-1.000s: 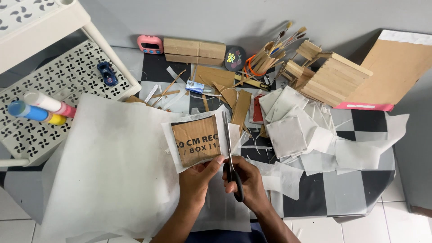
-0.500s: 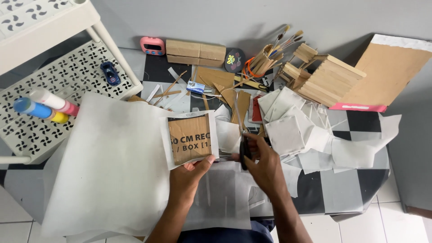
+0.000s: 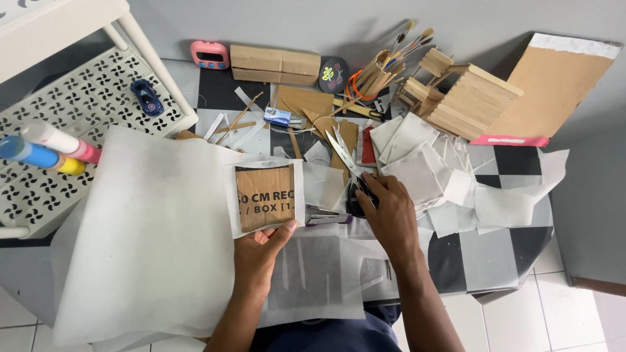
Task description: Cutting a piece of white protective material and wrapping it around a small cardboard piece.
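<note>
The left hand (image 3: 261, 251) pinches the lower edge of a cardboard square (image 3: 264, 197) wrapped in white paper, thumb pressed on top, fingers under. The right hand (image 3: 388, 212) is closed around the black handles of scissors (image 3: 349, 166), blades slightly parted and pointing away from the grip. A stapler (image 3: 328, 216) lies between the two hands, just beside the right one. Beyond the scissor tips a cup (image 3: 375, 75) holds brushes and wooden sticks. Left of the left hand, a perforated tray (image 3: 78, 124) carries a blue toy car (image 3: 147, 98) and paint tubes (image 3: 49, 148)
</note>
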